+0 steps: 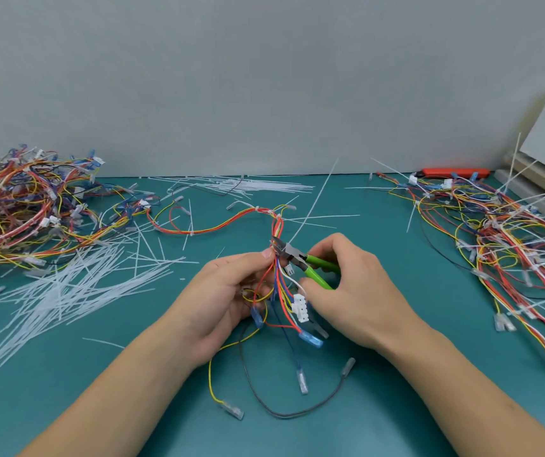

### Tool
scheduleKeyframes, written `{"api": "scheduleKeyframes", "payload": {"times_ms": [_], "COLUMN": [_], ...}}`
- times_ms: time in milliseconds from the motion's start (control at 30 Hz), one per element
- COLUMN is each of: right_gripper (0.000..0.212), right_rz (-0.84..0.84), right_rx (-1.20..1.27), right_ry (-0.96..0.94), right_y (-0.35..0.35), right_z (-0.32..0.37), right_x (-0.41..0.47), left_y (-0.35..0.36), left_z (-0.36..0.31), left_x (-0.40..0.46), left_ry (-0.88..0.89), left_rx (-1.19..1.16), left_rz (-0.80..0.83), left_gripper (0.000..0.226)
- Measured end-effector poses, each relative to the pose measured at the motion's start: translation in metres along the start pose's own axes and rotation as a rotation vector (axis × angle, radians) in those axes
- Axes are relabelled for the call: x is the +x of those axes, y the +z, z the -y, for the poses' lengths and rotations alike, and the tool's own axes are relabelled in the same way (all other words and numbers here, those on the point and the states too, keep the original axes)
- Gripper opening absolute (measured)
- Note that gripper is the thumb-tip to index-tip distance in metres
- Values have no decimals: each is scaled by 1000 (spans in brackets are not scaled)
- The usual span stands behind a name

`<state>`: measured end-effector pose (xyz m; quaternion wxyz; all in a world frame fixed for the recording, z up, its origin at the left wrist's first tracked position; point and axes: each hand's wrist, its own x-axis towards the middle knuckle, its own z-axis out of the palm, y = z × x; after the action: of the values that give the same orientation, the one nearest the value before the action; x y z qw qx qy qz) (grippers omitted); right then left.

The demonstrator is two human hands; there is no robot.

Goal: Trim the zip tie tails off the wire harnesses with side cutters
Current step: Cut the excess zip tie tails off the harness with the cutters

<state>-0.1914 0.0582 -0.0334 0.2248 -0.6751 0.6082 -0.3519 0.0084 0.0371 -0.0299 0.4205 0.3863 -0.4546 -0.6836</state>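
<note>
Left grip: left hand (228,291) curled round the wire bundle (277,275), thumb pressing it.
Right grip: right hand (347,291) wrapped round the green cutters (300,262), handles apart.
Cutter nose: at the bundle, just above the left thumb.
Zip tie tail (314,199): rises from the nose.
Table (396,407): below both hands.

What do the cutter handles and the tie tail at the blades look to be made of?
Side cutters: dull grey metal head, glossy green grips, likely plastic or rubber sleeves. Zip tie tail: thin, translucent white, straight and stiff-looking, probably nylon.
</note>
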Motion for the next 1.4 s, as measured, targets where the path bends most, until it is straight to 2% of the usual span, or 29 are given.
{"api": "scheduleKeyframes", "payload": {"times_ms": [133, 200, 300, 533, 733, 1400], "right_gripper": [27, 26, 36, 59, 66, 62], "right_rz": [-35, -49, 11, 101, 48, -78], "right_rx": [-11, -11, -54, -157, -247, -66], "right_ry": [-41, -67, -92, -64, -59, 1], "right_y": [-2, -5, -11, -13, -9, -1], "right_z": [3, 5, 7, 7, 11, 4], "right_x": [1, -1, 0, -3, -4, 2], "left_y": [-2, -1, 0, 2, 0, 4], "left_z": [1, 0, -1, -3, -2, -6], "left_x": [1, 0, -1, -2, -2, -6], "left_ry": [0, 1, -6, -13, 1, 6], "left_rx": [-23, -27, -30, -23, -32, 7], "left_rz": [-7, -1, -11, -12, -15, -8], "left_gripper": [34, 28, 21, 23, 25, 20]}}
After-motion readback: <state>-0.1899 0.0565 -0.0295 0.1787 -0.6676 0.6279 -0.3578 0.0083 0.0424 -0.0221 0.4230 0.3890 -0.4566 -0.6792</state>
